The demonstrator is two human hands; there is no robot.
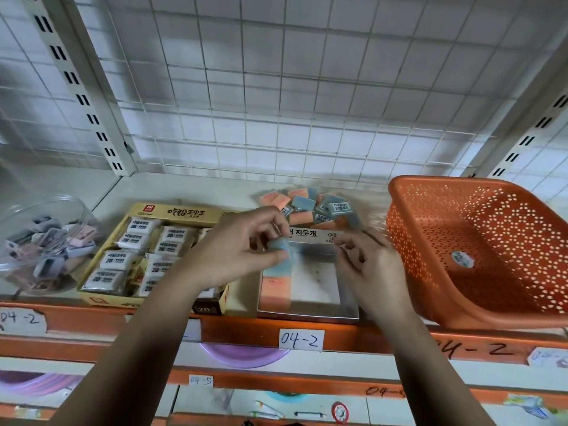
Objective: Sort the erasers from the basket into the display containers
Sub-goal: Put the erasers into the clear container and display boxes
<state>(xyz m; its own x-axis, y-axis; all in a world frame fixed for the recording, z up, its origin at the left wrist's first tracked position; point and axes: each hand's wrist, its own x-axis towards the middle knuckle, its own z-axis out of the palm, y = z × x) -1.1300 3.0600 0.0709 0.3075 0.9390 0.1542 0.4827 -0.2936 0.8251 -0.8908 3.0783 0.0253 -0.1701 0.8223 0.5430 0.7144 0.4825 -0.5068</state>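
Pinched btwn thumb and fingertips of left grip (246, 244): pale blue eraser (281, 245), held just above the clear display container (349, 302), over its left side. Inside container, along left wall: row of orange and blue erasers (275, 287) packed together. Across container's back edge: white label strip (310, 234) w/ Korean print. At right end of that strip: right grip (365, 259), fingers curled, tips touching or just beside the strip; can't tell whether grasping anything. Behind container, on the shelf (190, 192): loose pile of orange and blue wrapped erasers (310, 207), some w/ barcodes up. Right of container: orange perforated basket (476, 241), tilted, white sticker (462, 259) on its inner floor. Left of container: yellow carton (176, 212) of white 2B erasers in wrappers, partly under left forearm. Far left: clear round tub (40, 247) of small pastel items, too blurred to name. On orange shelf edge below: handwritten tag "04-2" (301, 339).
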